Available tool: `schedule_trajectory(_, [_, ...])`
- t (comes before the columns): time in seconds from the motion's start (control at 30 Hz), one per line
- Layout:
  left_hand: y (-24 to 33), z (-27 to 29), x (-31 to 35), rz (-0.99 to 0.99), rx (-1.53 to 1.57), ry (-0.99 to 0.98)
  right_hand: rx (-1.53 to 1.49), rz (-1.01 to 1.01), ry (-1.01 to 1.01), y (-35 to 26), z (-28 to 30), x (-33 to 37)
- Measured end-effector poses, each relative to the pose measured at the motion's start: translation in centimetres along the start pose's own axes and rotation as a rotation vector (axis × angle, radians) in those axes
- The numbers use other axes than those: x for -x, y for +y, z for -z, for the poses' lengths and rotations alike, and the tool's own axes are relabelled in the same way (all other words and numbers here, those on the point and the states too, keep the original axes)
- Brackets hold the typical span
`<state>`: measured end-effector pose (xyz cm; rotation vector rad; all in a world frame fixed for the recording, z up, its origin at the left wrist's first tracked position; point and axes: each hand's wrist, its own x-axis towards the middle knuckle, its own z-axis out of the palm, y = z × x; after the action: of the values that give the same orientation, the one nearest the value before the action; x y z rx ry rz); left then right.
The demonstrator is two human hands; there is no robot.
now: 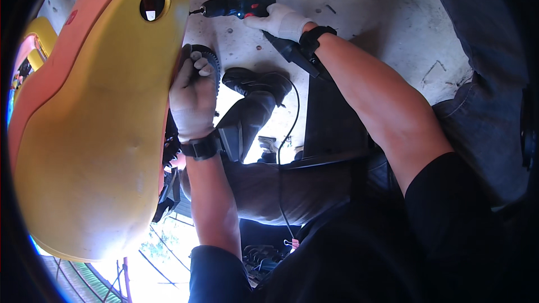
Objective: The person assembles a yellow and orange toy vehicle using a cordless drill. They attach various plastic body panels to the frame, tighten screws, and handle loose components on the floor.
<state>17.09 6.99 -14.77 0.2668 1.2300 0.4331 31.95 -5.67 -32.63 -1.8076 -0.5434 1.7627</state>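
Observation:
My right hand (283, 21), in a pale work glove, is wrapped round the grip of a dark cordless drill (238, 4) with red accents. Its bit points left and reaches the edge of a large yellow plastic shell (101, 118); whether it touches a screw there cannot be seen. My left hand (193, 95), gloved too, is raised beside the shell's right edge with its fingers curled. Whatever lies in those fingers is hidden. Just behind them shows the curved, ribbed rim of a black wheel-like part (211, 59).
A pink panel (67, 62) runs along the shell's left side, and a round hole (152, 4) opens near its top. Below my hands is a stained concrete floor (359, 0). A black shoe (258, 82) and a thin black cable (296, 112) are near my left wrist.

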Motion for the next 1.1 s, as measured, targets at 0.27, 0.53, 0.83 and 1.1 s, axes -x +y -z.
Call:
schedule_trajectory(0.27, [-0.6, 0.5, -2.3, -0.079, 0.025, -0.093, -0.003, -0.006, -0.01, -0.4, 0.2, 0.1])
schedule_trajectory(0.53, [-0.8, -0.1, -2.4, -0.14, -0.01, -0.051, 0.007, 0.012, 0.017, -0.7, 0.5, 0.1])
schedule_trajectory(0.83, [-1.0, -1.0, -2.0, -0.141, -0.034, -0.041, -0.002, -0.008, 0.045, -1.1, 0.3, 0.2])
schedule_trajectory(1.1, [-0.9, -1.7, -1.0, -0.119, -0.037, -0.039, -0.209, 0.029, 0.257, -2.5, -0.4, 0.8])
